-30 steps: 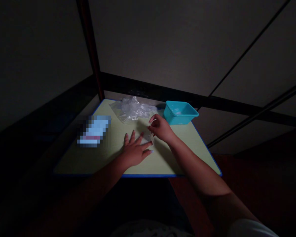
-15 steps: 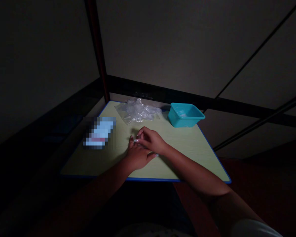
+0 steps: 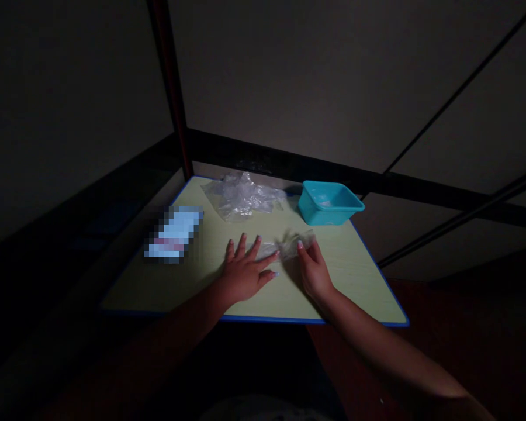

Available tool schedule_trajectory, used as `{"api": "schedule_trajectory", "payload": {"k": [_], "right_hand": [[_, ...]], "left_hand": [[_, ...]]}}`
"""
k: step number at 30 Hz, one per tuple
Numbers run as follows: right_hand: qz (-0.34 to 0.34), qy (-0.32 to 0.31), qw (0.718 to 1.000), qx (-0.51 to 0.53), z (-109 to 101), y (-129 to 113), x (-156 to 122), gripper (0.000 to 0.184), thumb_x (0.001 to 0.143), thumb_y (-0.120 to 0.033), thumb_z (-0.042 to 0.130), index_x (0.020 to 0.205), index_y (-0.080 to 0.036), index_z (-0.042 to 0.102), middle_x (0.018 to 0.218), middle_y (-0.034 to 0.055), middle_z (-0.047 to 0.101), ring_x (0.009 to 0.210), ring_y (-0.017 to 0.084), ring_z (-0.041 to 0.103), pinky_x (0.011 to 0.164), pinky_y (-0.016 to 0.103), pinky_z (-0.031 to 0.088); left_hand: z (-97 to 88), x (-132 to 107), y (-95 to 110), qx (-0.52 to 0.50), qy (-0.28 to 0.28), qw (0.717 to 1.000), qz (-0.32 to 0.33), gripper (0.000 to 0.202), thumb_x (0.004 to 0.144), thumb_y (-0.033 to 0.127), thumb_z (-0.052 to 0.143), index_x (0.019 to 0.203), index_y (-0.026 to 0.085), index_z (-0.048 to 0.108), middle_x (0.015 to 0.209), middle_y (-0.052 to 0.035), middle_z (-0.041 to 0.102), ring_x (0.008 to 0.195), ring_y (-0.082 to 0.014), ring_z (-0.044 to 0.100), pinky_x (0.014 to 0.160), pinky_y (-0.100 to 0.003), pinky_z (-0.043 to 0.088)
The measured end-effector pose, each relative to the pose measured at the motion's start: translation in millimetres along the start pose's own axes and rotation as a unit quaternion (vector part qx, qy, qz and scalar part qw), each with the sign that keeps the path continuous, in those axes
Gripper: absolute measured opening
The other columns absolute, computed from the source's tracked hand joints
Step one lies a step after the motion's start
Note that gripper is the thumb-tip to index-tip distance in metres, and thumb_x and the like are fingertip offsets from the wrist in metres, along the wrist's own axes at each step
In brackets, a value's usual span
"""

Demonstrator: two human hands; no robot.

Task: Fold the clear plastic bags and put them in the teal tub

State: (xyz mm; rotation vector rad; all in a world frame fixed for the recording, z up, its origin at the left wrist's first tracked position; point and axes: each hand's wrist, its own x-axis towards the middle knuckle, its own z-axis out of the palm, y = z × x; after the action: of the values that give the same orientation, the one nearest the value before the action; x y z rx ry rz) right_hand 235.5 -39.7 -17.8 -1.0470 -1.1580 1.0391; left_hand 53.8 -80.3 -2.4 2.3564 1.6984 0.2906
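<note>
A clear plastic bag point(image 3: 269, 251) stretches between my two hands over the table. My left hand point(image 3: 244, 275) lies flat with its fingers spread, its fingertips resting on the bag's left part. Pinched between the thumb and fingers of my right hand point(image 3: 315, 270) is the bag's right end, lifted a little off the tabletop. Beyond my hands lies a crumpled heap of clear plastic bags point(image 3: 244, 199).
The pale yellow table point(image 3: 355, 292) has a blue edge. At its back right stands a turquoise plastic basket point(image 3: 331, 216) with something pale inside. A blurred-out bright rectangular object point(image 3: 175, 231) lies at the left. Walls rise behind the table.
My right hand has moved right, away from the top of my left hand, drawing out one end of the clear bag. My left hand has stayed in place, fingers now plainly spread.
</note>
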Motion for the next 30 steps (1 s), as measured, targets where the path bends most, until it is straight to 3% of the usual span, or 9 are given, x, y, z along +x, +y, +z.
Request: {"api": "schedule_trajectory", "payload": {"k": [3, 8, 11, 17, 25, 30], "right_hand": [[0.032, 0.011, 0.997, 0.063, 0, -4, -6, 0.034, 0.076, -0.036, 0.067, 0.109, -0.03, 0.058, 0.118, 0.0003, 0.063, 0.116, 0.017, 0.055, 0.103, 0.04, 0.04], [0.108, 0.144, 0.975, 0.131, -10, -7, -3, 0.044, 0.065, -0.026, 0.074, 0.106, -0.027, 0.057, 0.102, 0.0, 0.065, 0.09, 0.014, 0.064, 0.08, 0.029, 0.053], [0.12, 0.158, 0.971, 0.136, -14, -6, 1, 0.042, 0.062, -0.024, 0.076, 0.1, -0.025, 0.057, 0.096, -0.0002, 0.065, 0.082, 0.014, 0.065, 0.072, 0.028, 0.054], [0.12, 0.141, 0.976, 0.116, -12, -12, 8, 0.048, 0.055, -0.02, 0.078, 0.096, -0.026, 0.053, 0.08, -0.0037, 0.065, 0.074, 0.015, 0.064, 0.065, 0.03, 0.055], [0.091, 0.071, 0.989, 0.091, -2, -28, 21, 0.043, 0.053, -0.025, 0.078, 0.091, -0.023, 0.058, 0.078, -0.0041, 0.063, 0.068, 0.013, 0.058, 0.06, 0.025, 0.047], [-0.007, -0.018, 0.998, 0.064, 26, -27, 18, 0.035, 0.059, -0.024, 0.075, 0.089, -0.023, 0.058, 0.076, -0.0039, 0.062, 0.072, 0.014, 0.057, 0.069, 0.027, 0.046]], "left_hand": [[-1.7, 0, 1, 0.002, -0.003, 1.0, -0.003, 0.051, 0.091, 0.063, 0.039, 0.141, 0.05, 0.037, 0.16, 0.0026, 0.017, 0.145, -0.0427, 0.001, 0.112, -0.064, 0.002], [-2.6, 0, 1, 0.002, -0.004, 1.0, -0.001, 0.052, 0.091, 0.063, 0.039, 0.141, 0.049, 0.037, 0.16, 0.0017, 0.017, 0.145, -0.0433, 0.002, 0.111, -0.064, 0.003], [-1.2, 0, 0, 0.004, 0.0, 1.0, 0.001, 0.052, 0.091, 0.063, 0.039, 0.141, 0.049, 0.037, 0.16, 0.0012, 0.017, 0.145, -0.0435, 0.001, 0.112, -0.064, 0.002], [0.3, 0, 0, 0.014, 0.003, 1.0, 0.004, 0.053, 0.092, 0.061, 0.04, 0.143, 0.048, 0.035, 0.16, 0.0011, 0.016, 0.145, -0.0437, 0.0, 0.112, -0.063, 0.004], [3.0, 1, 0, 0.036, 0.016, 0.999, 0.003, 0.055, 0.093, 0.06, 0.039, 0.145, 0.044, 0.032, 0.16, -0.0032, 0.019, 0.144, -0.0437, 0.003, 0.112, -0.064, 0.005], [4.9, 1, -1, 0.034, 0.03, 0.999, 0.008, 0.049, 0.091, 0.061, 0.042, 0.138, 0.046, 0.044, 0.159, -0.0011, 0.023, 0.144, -0.0441, 0.006, 0.111, -0.065, 0.007]]}}
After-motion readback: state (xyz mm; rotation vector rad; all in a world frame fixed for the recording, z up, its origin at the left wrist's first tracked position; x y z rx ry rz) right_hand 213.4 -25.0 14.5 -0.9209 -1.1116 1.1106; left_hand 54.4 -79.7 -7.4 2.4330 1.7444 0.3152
